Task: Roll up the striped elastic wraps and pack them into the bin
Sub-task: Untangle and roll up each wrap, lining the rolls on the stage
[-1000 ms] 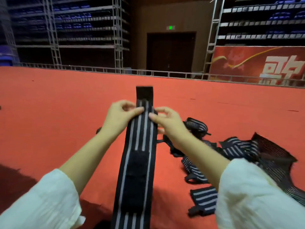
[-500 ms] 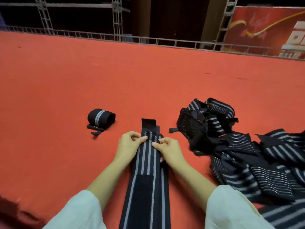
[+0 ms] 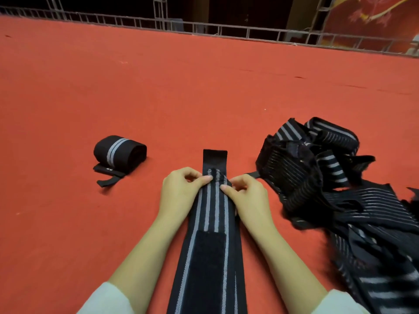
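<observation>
A long black wrap with grey stripes [image 3: 210, 225] lies flat on the red floor, running from the bottom edge away from me. My left hand [image 3: 181, 191] pinches its left edge near the far end, and my right hand [image 3: 247, 196] pinches the right edge opposite. A short black tab of the wrap sticks out beyond my fingers. One rolled wrap [image 3: 120, 150] lies on the floor to the left, its tab end loose. A tangled heap of unrolled striped wraps [image 3: 328, 182] lies to the right. No bin is in view.
Red carpet [image 3: 204, 91] stretches far ahead to a low metal rail [image 3: 226, 30] at the back. The heap of wraps reaches down to the bottom right corner. White sleeves cover both my forearms at the bottom edge.
The view has tilted down from the hall to the floor. The wrap, held up in the air a second ago, now lies on the carpet with both hands pinching near its far end.
</observation>
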Tool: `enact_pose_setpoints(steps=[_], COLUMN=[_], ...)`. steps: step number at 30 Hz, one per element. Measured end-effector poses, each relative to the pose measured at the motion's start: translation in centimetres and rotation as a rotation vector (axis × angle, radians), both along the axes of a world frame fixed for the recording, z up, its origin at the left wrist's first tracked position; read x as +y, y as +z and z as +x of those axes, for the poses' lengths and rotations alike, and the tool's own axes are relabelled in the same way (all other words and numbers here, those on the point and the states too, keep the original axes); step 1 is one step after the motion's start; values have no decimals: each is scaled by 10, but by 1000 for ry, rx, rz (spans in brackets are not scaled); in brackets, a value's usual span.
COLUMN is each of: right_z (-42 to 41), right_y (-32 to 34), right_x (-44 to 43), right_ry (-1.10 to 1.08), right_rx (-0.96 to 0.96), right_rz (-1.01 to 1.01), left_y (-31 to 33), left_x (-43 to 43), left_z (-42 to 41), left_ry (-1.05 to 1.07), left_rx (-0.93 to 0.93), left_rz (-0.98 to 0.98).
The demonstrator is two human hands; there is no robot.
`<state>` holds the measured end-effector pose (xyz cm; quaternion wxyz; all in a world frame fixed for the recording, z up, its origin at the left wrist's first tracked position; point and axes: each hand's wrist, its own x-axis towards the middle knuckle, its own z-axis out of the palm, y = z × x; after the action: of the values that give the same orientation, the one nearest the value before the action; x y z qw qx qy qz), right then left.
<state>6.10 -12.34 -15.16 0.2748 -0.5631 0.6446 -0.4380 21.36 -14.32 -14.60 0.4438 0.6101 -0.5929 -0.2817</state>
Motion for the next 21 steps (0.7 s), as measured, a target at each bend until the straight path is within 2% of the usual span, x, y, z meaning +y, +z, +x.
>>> enact_pose_setpoints(steps=[7,9,11,13,15,18,21], right_z=[-1,0,0,0,0,1,2], right_y=[4,6,6,6,8,11,12], right_x=[-10,-12,-12,-12,-11,-12,-11], right_ry=[44,50,69,130,211,267,316], right_rx=[168,119,-21,-284,-474,-490,-513], right_rz=[57,102,124,119,94,31,4], left_y=[-8,-9,-8,0,8,19,28], left_x=[-6,-8,-10,-11,-10,-5,-2], left_z=[0,1,3,4,5,6,6], left_ry=[8,3,-29,-112,-195,-304,-252], left_rx=[-161,-191,-169,-57,187,591,816], left_rz=[20,14,62,124,169,233,187])
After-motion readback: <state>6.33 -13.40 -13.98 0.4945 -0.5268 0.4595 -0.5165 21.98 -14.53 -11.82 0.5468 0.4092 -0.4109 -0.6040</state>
